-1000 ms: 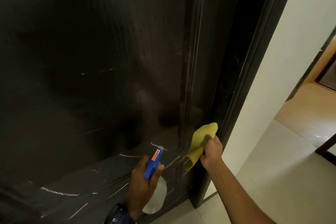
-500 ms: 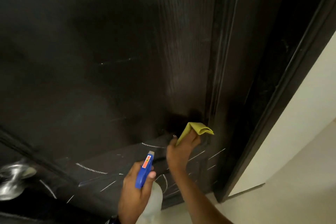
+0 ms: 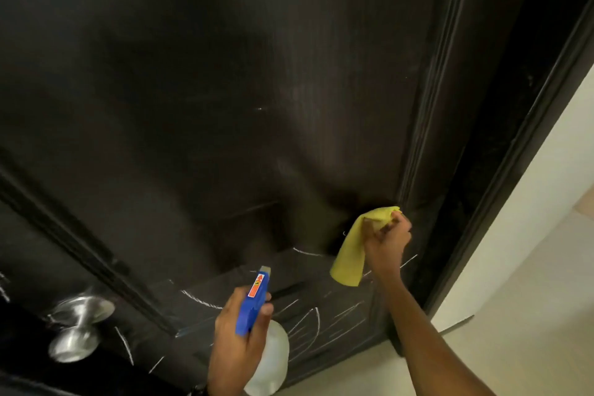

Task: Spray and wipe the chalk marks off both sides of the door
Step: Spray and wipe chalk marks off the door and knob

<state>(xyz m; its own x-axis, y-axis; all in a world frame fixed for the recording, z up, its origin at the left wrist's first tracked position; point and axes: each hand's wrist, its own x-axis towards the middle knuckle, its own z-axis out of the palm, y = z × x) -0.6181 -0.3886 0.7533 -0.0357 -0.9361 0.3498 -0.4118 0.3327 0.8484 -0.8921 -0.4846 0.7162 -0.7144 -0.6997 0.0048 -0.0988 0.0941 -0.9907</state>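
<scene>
Low on the dark wooden door (image 3: 225, 106), the right hand (image 3: 387, 239) grips a yellow cloth (image 3: 350, 254) mid-wipe; the left hand's (image 3: 236, 344) fingers wrap a blue-headed spray bottle (image 3: 255, 302). White chalk marks (image 3: 308, 321) remain below, so wiping downward seems next

Pale tile floor (image 3: 530, 331) at the bottom right.
The dark door (image 3: 225, 106) comes right down to it, and so does the frame (image 3: 501, 170) beside it, white wall (image 3: 546, 186) meeting it behind.
</scene>
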